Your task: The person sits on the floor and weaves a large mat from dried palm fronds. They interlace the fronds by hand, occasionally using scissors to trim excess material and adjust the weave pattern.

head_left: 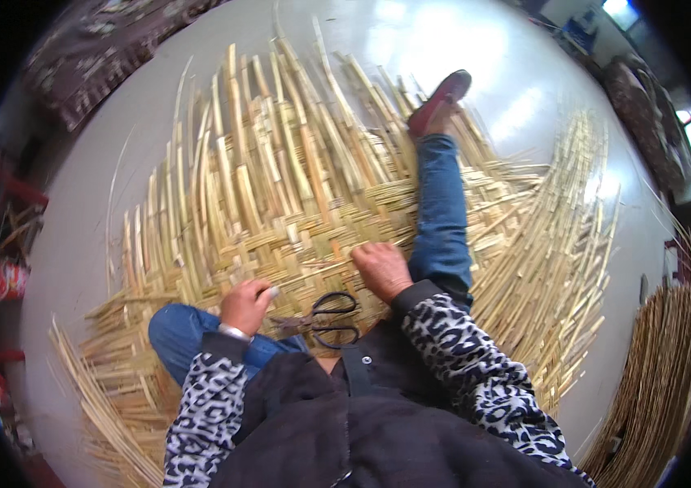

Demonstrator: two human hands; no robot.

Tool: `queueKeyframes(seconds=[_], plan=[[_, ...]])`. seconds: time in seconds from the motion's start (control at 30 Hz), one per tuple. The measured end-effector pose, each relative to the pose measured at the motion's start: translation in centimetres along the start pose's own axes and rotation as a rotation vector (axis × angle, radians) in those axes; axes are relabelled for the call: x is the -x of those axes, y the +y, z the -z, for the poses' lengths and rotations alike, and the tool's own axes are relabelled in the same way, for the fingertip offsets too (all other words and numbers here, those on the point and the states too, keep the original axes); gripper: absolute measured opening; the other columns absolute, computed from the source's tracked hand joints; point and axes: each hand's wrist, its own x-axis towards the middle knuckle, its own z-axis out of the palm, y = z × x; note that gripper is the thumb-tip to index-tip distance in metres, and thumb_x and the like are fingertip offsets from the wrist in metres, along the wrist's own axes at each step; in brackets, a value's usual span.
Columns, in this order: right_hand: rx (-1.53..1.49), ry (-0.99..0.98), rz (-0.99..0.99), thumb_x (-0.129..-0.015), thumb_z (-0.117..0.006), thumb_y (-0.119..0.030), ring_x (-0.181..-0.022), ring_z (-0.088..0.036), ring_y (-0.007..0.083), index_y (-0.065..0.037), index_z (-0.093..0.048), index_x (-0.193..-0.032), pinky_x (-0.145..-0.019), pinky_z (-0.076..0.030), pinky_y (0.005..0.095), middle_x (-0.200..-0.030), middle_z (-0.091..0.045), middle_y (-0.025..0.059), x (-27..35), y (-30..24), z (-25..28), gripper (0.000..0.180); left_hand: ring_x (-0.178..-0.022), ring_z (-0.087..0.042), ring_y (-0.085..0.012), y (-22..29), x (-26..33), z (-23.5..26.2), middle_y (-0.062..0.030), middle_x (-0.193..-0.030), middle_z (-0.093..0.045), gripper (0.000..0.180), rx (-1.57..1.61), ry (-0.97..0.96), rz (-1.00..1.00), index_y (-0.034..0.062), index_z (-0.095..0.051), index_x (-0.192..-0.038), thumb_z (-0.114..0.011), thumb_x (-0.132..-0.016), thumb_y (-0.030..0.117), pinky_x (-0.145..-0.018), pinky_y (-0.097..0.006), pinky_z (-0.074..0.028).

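Note:
A half-woven mat of split reed strips (297,236) lies on the floor beneath me, its loose strip ends fanning out at the far side. My right hand (382,268) is closed at the weave, fingers pinched on a thin reed strip (329,266) that runs left from it. My left hand (246,309) is curled just above the mat, with something small and white at its thumb; what it holds, if anything, is hidden. Black-handled scissors (325,320) lie on the mat between my hands, close to my lap.
My outstretched leg (441,203) rests across the mat, and the other is bent at left. Loose reed strips (537,252) spread at right. A tall reed bundle (655,382) stands lower right. Dark patterned fabric (93,57) hangs far left, near a red wooden frame (24,191).

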Motion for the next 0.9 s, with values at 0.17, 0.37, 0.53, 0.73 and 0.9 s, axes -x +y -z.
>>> queueKeyframes(seconds=[0.17, 0.37, 0.53, 0.73, 0.9], plan=[[0.032, 0.073, 0.102, -0.083, -0.061, -0.021, -0.090, -0.062, 0.0260, -0.010, -0.061, -0.100, -0.080, -0.046, 0.0412, -0.088, -0.063, 0.0066, 0.7, -0.9, -0.4, 0.020, -0.082, -0.064, -0.0326, 1.3, 1.2, 4.1, -0.0123, -0.085, -0.067, 0.010, -0.183, 0.055, -0.098, 0.0080, -0.070, -0.087, -0.067, -0.084, 0.018, -0.072, -0.042, -0.050], [-0.036, 0.051, -0.012, -0.082, -0.061, -0.017, -0.089, -0.060, 0.0242, -0.012, -0.064, -0.095, -0.080, -0.042, 0.0384, -0.083, -0.062, 0.0041, 0.7, -0.9, 2.0, 0.014, -0.091, -0.062, -0.0356, -2.5, 4.7, 13.9, -0.0169, -0.094, -0.066, 0.013, -0.509, 0.305, -0.190, 0.0010, -0.066, -0.097, -0.062, -0.090, 0.010, -0.081, -0.043, -0.049], [-0.189, 0.418, 0.048, -0.080, -0.060, -0.014, -0.085, -0.059, 0.0238, -0.011, -0.063, -0.087, -0.079, -0.042, 0.0385, -0.080, -0.060, 0.0047, -2.0, -2.2, 7.9, 0.007, -0.079, -0.058, -0.0355, -6.7, 7.4, 19.0, -0.0165, -0.087, -0.061, 0.014, -0.467, 0.400, -0.026, -0.0003, -0.058, -0.094, -0.057, -0.097, 0.013, -0.072, -0.041, -0.046], [-0.124, 0.915, 0.120, -0.075, -0.062, -0.011, -0.079, -0.055, 0.0212, -0.008, -0.058, -0.081, -0.077, -0.044, 0.0366, -0.074, -0.052, 0.0049, -4.8, -2.9, 20.3, 0.008, -0.083, -0.058, -0.0119, -12.4, 7.3, 16.3, -0.0033, -0.095, -0.063, 0.024, -0.044, 0.308, 0.165, -0.0012, -0.061, -0.116, -0.055, -0.101, 0.016, -0.073, -0.027, -0.049], [-0.097, 1.419, 0.221, -0.071, -0.063, -0.017, -0.086, -0.058, 0.0278, -0.006, -0.062, -0.076, -0.090, -0.046, 0.0474, -0.077, -0.056, 0.0108, -6.5, -4.4, 27.8, 0.012, -0.081, -0.056, -0.0097, -12.3, 5.0, 11.8, -0.0025, -0.096, -0.062, 0.032, 0.305, 0.251, 0.064, -0.0014, -0.057, -0.124, -0.057, -0.101, 0.020, -0.070, -0.025, -0.046]])
